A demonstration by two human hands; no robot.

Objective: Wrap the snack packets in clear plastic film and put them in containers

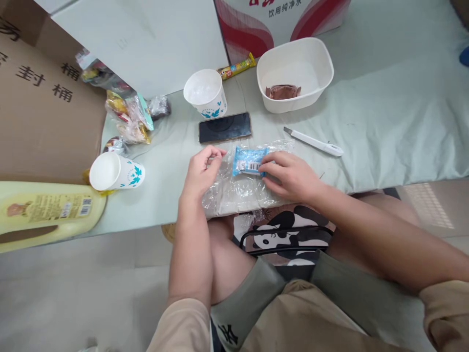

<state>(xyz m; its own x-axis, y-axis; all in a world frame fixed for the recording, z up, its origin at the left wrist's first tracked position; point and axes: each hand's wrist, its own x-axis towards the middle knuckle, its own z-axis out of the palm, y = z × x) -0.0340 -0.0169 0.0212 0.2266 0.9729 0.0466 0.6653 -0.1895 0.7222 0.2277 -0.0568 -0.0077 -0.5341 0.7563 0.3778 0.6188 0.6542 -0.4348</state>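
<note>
A small blue snack packet (246, 161) with a barcode on its upper face lies on a crumpled sheet of clear plastic wrap (238, 193) near the front of the table. My right hand (289, 176) has its fingers closed on the packet's right end. To the left of the packet, my left hand (203, 168) is curled in a pinch at the wrap's left edge. Just beyond the hands lies a dark phone (224, 127). A white utility knife (314, 142) rests to the right, its blade showing.
Behind the phone stands a paper cup (205, 93) with clear plastic inside. A white tub (296, 73) holds a brown packet (283, 92). A second cup (117, 171) lies tipped beside a yellow jug (47, 212). Wrapped snacks (130, 115) and boxes (44, 112) line the left and back.
</note>
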